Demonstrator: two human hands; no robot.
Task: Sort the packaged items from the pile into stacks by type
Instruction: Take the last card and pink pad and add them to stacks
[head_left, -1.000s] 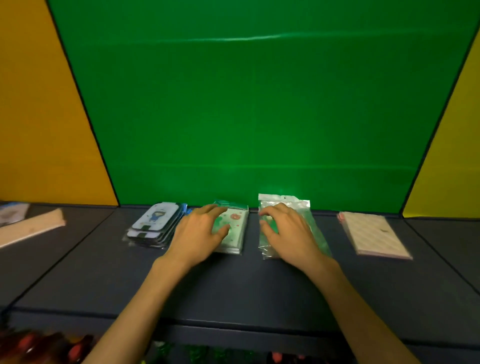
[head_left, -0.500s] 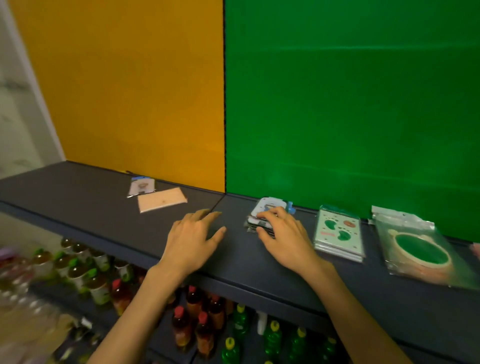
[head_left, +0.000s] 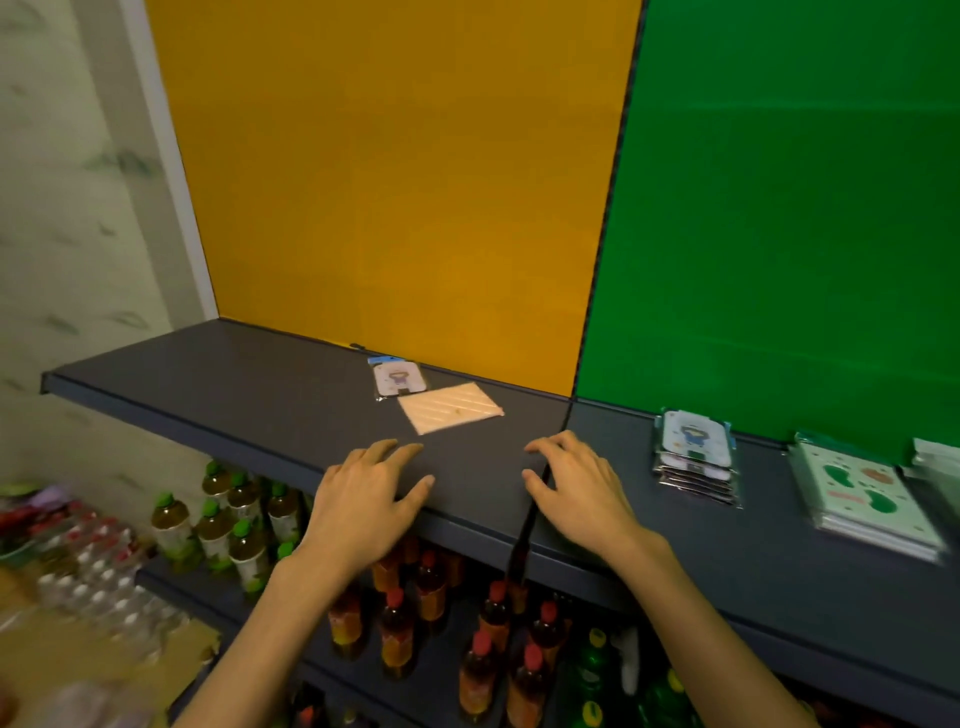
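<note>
Fingers of left hand (head_left: 370, 499) and right hand (head_left: 574, 488) spread, holding nothing, hovering over shelf (head_left: 234, 384) short of pink packet (head_left: 450, 414) and character packet (head_left: 399, 378), probably next for sorted stacks (head_left: 695, 457).

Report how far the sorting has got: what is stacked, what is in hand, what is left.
Done: a stack of character-print packets and a stack of green-print packets stand on the shelf before the green panel. In hand: nothing; the left hand and right hand hover open over bare shelf. Left: one character-print packet and a pink striped packet lie unsorted before the yellow panel.
</note>
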